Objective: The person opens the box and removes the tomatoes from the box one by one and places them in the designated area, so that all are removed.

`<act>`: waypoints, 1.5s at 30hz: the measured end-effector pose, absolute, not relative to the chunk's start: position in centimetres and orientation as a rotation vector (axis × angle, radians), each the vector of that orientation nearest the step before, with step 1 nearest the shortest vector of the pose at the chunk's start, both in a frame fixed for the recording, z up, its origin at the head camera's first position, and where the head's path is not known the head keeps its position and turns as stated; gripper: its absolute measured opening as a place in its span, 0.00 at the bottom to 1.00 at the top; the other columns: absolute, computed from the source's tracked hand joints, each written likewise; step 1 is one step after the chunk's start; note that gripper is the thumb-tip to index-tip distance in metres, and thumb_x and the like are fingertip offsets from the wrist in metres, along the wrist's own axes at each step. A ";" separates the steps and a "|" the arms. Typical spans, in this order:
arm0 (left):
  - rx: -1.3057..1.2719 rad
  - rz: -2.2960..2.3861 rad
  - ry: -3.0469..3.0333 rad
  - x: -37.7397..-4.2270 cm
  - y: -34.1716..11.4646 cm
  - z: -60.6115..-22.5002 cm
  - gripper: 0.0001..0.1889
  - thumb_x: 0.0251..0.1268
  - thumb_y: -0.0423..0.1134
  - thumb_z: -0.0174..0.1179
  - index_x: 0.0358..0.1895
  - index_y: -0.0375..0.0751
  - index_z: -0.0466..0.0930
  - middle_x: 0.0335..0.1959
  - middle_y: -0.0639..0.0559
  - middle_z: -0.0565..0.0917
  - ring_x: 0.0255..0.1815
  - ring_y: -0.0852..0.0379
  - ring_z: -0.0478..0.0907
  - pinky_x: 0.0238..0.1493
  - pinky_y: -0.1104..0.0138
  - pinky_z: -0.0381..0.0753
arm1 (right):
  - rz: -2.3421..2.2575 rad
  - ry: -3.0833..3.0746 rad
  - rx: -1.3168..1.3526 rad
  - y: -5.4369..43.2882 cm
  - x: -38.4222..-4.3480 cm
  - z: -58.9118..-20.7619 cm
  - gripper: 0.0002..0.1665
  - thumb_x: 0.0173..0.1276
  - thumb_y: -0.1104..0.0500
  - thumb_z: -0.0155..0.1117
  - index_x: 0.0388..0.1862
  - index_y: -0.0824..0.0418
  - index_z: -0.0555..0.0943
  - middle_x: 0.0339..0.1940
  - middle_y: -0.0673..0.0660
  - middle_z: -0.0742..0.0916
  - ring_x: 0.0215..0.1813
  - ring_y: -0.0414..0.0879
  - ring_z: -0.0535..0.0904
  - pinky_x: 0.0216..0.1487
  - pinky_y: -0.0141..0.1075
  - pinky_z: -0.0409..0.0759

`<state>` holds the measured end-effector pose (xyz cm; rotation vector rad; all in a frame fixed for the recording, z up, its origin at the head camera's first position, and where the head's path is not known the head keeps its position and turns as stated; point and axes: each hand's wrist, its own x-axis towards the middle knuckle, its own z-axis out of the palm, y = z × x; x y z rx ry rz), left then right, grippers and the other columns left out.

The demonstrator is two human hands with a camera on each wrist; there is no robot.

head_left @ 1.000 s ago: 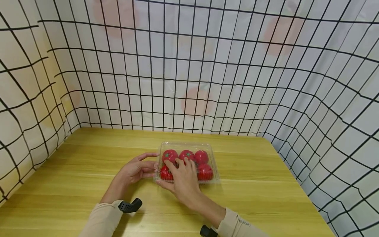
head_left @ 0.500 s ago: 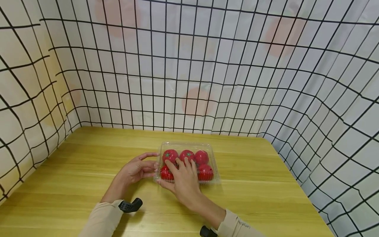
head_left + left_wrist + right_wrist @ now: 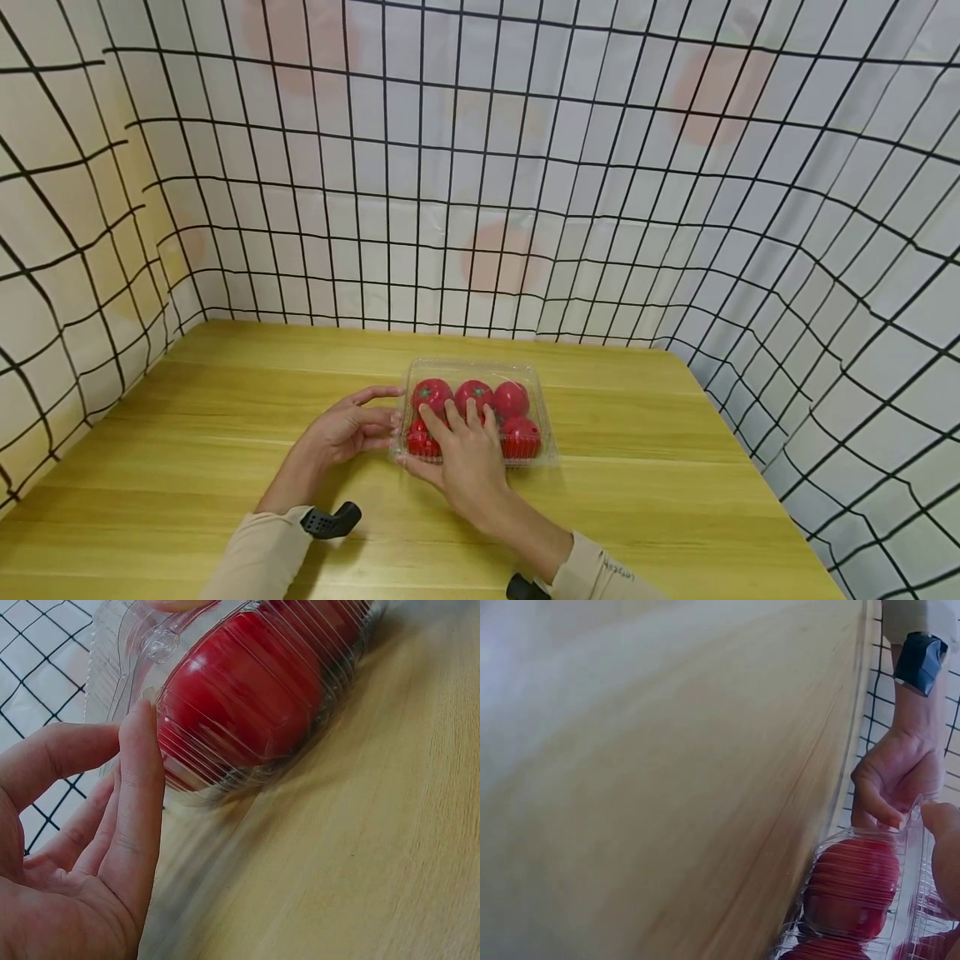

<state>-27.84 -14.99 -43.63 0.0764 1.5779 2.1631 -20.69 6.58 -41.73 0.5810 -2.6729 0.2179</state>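
In the head view a clear plastic clamshell box (image 3: 540,387) with several red tomatoes (image 3: 512,400) in it stands on the table. My left hand (image 3: 341,429) is at its left side, thumb and a finger pinching the rim, as the left wrist view shows up close. My right hand (image 3: 471,471) lies over the top of the box with its fingers spread on the lid. Its thumb (image 3: 943,832) reaches the rim near the front left corner, close to the left fingertips. The right hand hides part of the front row of tomatoes.
The wooden table (image 3: 637,500) extends around the box on all sides. White walls with a black grid (image 3: 442,167) enclose its back and sides. Black wrist mounts (image 3: 330,521) sit at the cuffs of both beige sleeves.
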 end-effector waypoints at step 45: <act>0.089 2.166 1.580 -27.6 -14.9 -43.5 0.26 0.69 0.25 0.58 0.69 0.37 0.67 0.30 0.50 0.89 0.29 0.57 0.87 0.35 0.64 0.90 | 0.030 -2.771 0.621 6.2 -21.6 -40.4 0.40 0.71 0.25 0.49 0.71 0.46 0.77 0.66 0.60 0.83 0.66 0.66 0.78 0.70 0.58 0.74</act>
